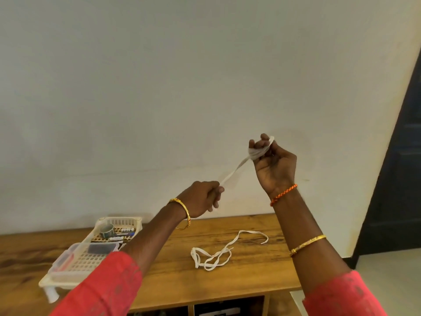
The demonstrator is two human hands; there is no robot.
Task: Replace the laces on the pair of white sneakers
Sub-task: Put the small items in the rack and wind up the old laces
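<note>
Left hand is pinching one end of a white lace above the bench, while the right hand, raised higher, is gripping the other end, which is wrapping around its fingers. Lace is stretching taut between both hands. Second white lace is lying loose on the bench, with a white basket sitting well to its left.

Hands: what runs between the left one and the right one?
In the head view, a taut white lace spans left hand to right hand.
</note>
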